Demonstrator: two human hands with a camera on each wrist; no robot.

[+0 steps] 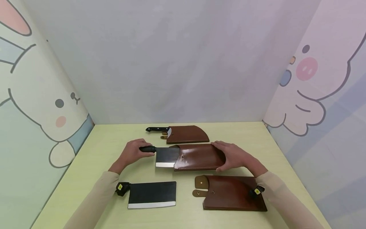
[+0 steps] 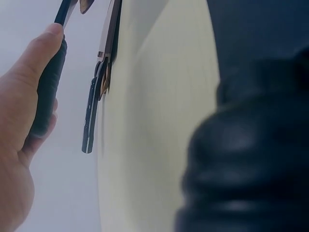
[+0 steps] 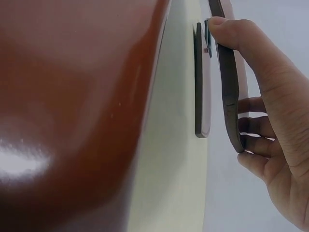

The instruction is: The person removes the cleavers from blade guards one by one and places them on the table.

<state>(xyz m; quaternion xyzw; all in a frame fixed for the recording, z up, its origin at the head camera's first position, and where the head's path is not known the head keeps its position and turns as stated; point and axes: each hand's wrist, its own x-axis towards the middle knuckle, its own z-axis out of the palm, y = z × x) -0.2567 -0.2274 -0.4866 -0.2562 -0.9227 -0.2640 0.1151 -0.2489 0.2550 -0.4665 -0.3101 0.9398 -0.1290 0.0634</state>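
Observation:
My left hand [image 1: 134,151] grips the black handle [image 2: 50,92] of a cleaver [image 1: 166,155] with a dark blade and bright edge. The front part of the blade is hidden inside a glossy brown leather sheath [image 1: 200,156]; the part near the handle shows outside. At the sheath's right end, my right hand [image 1: 233,156] holds it with thumb and fingers spread across its width. In the right wrist view, the held sheath [image 3: 230,87] is edge-on, raised off the table, with the thumb on one side and fingers behind.
A second cleaver [image 1: 152,192] lies bare at front left, its handle by my left sleeve. Another brown sheath [image 1: 228,197], straps unfastened, lies partly under my right forearm. Behind the hands rests a sheathed knife [image 1: 187,134] with a riveted handle. Walls enclose the table [image 1: 114,133].

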